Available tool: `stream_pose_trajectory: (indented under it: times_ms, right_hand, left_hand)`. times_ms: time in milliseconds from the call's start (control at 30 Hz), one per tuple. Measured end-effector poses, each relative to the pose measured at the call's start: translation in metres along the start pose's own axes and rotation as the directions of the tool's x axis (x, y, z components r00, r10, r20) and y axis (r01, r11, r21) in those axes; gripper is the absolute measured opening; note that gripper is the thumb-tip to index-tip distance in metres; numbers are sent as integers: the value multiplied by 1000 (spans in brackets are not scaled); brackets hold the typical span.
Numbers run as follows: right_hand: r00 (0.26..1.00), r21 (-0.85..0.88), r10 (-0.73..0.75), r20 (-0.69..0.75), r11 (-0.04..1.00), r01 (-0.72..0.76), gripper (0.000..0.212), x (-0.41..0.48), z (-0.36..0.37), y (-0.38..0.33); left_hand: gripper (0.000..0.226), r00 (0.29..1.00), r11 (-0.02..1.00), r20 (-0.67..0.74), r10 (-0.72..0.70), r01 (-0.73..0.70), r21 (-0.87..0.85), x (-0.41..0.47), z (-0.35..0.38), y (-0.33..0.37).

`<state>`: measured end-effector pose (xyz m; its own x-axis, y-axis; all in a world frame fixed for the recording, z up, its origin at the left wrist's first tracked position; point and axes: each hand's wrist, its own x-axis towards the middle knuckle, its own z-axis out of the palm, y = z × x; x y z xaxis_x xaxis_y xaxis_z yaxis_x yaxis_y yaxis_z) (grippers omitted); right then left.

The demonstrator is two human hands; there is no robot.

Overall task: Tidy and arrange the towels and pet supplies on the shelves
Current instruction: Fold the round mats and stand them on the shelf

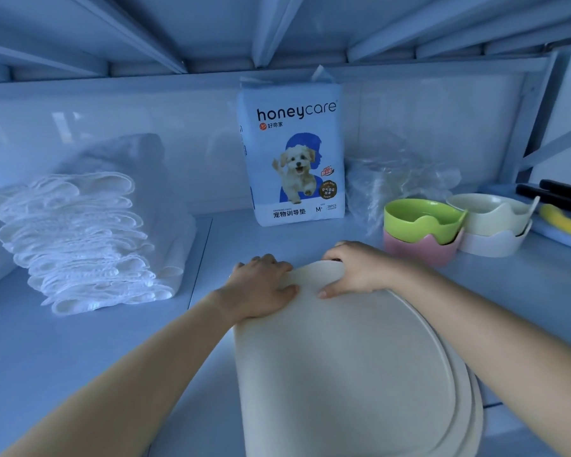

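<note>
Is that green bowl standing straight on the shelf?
No, the green bowl sits nested on top of a pink bowl, and only the pink one rests on the shelf.

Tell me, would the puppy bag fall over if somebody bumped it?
Probably, yes. The puppy bag stands tall on a narrow bottom, so a bump from the side might topple it. The back wall close behind would likely stop it falling backward. It looks soft and puffy, so it should squash rather than break.
</note>
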<state>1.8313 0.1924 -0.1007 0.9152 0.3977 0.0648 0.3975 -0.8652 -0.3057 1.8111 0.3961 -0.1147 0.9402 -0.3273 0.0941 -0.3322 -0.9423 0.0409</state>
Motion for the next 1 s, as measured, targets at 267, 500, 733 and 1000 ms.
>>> stream_pose_trajectory:
  times_ms: [267, 500, 733, 1000]
  right_hand:
    - [999, 77, -22, -37, 997, 25, 49, -4, 2, 3]
    - [998, 86, -37, -48, 995, 41, 47, -7, -2, 4]
    - [998, 95, -55, -16, 994, 57, 48, -3, -5, 3]
    - [998, 98, -48, 34, 994, 45, 35, 2, -12, 6]
  left_hand:
    - [49, 993, 999, 120, -11, 16, -36, 12, -13, -2]
    - [45, 998, 989, 63, 32, -23, -146, 16, -8, -10]
    - [30, 987, 976, 114, 117, -93, -198, 19, -17, -19]
    - [31, 984, 946, 11, 178, -168, -276, 33, -18, -26]
